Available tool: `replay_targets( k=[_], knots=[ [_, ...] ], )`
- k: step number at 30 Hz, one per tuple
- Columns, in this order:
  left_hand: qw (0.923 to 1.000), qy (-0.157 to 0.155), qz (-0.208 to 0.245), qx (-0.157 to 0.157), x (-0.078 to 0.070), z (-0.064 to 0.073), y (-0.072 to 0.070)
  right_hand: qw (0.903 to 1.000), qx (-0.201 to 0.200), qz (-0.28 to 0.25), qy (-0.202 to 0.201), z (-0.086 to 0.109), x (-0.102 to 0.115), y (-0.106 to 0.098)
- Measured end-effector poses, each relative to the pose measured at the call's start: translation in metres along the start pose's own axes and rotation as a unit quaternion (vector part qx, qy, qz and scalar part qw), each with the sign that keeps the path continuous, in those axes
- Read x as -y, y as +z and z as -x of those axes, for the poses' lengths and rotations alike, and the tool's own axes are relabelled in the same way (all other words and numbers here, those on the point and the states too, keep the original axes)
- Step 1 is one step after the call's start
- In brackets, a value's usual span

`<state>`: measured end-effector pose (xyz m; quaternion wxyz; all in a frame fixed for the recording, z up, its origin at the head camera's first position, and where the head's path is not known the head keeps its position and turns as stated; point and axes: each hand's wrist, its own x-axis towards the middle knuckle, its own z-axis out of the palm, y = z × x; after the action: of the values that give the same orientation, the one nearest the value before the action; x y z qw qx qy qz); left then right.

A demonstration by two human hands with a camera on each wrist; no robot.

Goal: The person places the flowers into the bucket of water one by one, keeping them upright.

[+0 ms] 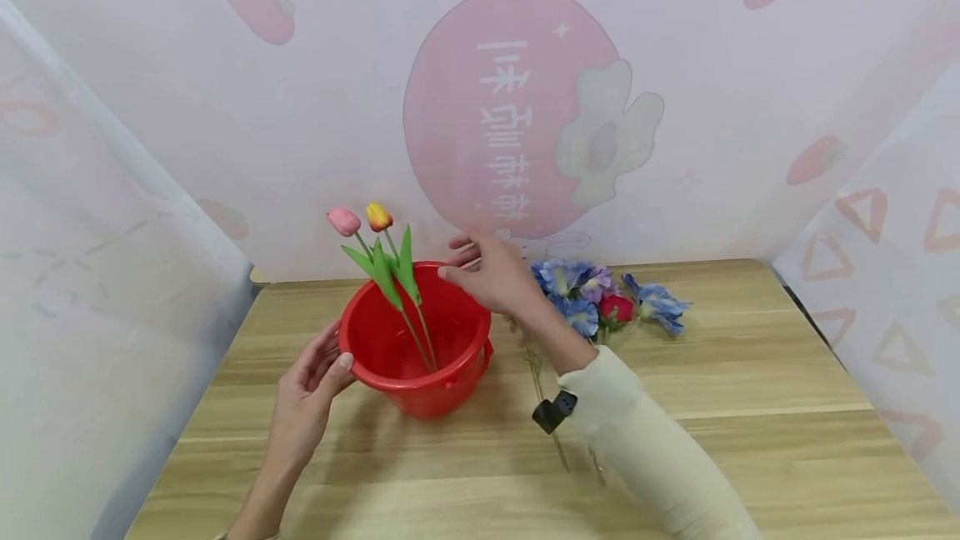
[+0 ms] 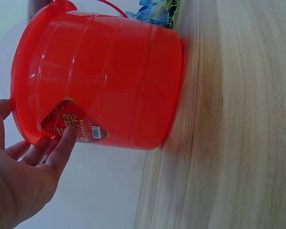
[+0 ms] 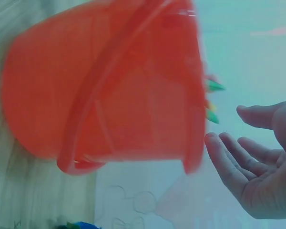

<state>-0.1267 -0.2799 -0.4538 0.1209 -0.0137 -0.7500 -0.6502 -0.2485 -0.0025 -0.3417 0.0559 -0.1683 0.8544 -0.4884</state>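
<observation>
A red plastic bucket (image 1: pixel 435 400) stands upright on the wooden table. Two tulips, one pink (image 1: pixel 344 222) and one yellow-orange (image 1: pixel 378 217), lean inside it with their heads above the rim. My left hand (image 1: pixel 300 407) holds the bucket's left rim, thumb over the edge and fingers along the outer wall; in the left wrist view those fingers (image 2: pixel 62 150) lie by a dark red label (image 2: pixel 71 121). Over the far right rim hovers my right hand (image 1: pixel 495 273), its fingers loosely spread and empty. The right wrist view shows a gap between that hand (image 3: pixel 257 167) and the bucket.
Right of the bucket lie blue flowers (image 1: pixel 577 315), a purple flower (image 1: pixel 597 283) and a red rose (image 1: pixel 617 308), with thin stems (image 1: pixel 555 440) pointing toward the front. A printed backdrop (image 1: pixel 690 215) rises behind the table (image 1: pixel 750 457). The bucket's handle (image 3: pixel 86 100) hangs down its side.
</observation>
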Motion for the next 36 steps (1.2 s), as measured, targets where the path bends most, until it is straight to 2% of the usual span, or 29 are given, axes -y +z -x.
replay_targets(
  k=[4, 9, 16, 21, 27, 36],
  knots=[
    [1.0000, -0.001, -0.003, 0.001, 0.000, 0.000, 0.000, 0.9984, -0.024, -0.051, 0.002, 0.016, -0.008, -0.025],
    [1.0000, 0.000, -0.007, 0.002, -0.001, 0.000, 0.000, 0.9899, -0.063, -0.124, 0.025, 0.035, -0.022, -0.057],
    [1.0000, 0.001, -0.007, -0.002, -0.002, 0.000, -0.001, 0.9773, -0.104, -0.179, 0.047, 0.060, -0.057, -0.091],
    [1.0000, 0.002, -0.008, -0.002, -0.002, 0.000, -0.001, 0.9681, -0.131, -0.203, 0.067, 0.074, -0.083, -0.106],
    [1.0000, -0.001, -0.007, -0.001, -0.001, 0.000, 0.001, 0.9660, -0.154, -0.187, 0.091, 0.091, -0.109, -0.120],
    [0.9999, -0.002, -0.013, -0.002, 0.000, 0.000, 0.000, 0.9519, -0.175, -0.211, 0.138, 0.103, -0.140, -0.126]
  ],
)
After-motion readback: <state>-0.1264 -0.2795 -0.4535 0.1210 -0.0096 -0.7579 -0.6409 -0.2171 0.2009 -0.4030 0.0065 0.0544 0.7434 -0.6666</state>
